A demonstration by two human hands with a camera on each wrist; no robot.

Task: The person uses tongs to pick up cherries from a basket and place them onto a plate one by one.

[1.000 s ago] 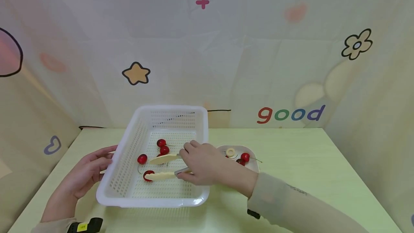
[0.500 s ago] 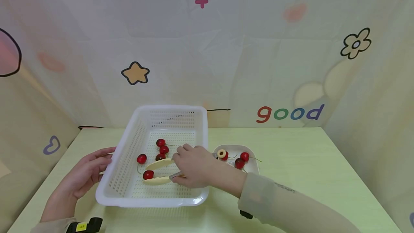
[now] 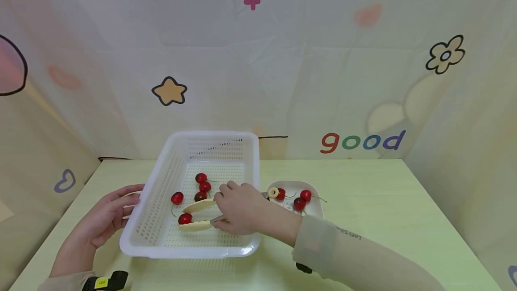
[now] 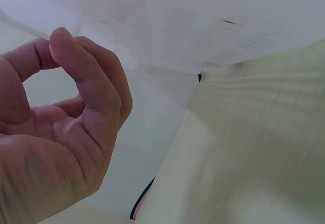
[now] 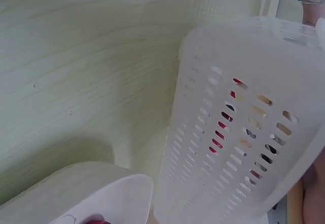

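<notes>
My right hand (image 3: 244, 208) holds tongs (image 3: 198, 226) with cream tips and a metal body, reaching into a white perforated basket (image 3: 190, 252). The tongs' tips stand spread, one on either side of a red cherry (image 3: 185, 218); the near tip lies right against or just below it, the far tip is apart. Several other cherries lie in the basket, among them one (image 3: 177, 198) at the left. Outside the basket's left wall is my left hand (image 3: 107, 214), its fingertips at the rim. In the left wrist view that hand (image 4: 96, 97) has bent fingers, with the basket wall (image 4: 152, 26) above.
A small white dish (image 3: 319, 208) with several cherries (image 3: 305, 196) stands right of the basket, partly behind my right wrist. The tongs' cream ring end (image 3: 273, 192) hangs over its left edge. A printed curtain (image 3: 274, 80) stands behind the pale table (image 3: 383, 219).
My right hand has moved left and slightly nearer me with the tongs. Their near tip, earlier over the cherry, now lies on its near side. The left hand looks unmoved.
</notes>
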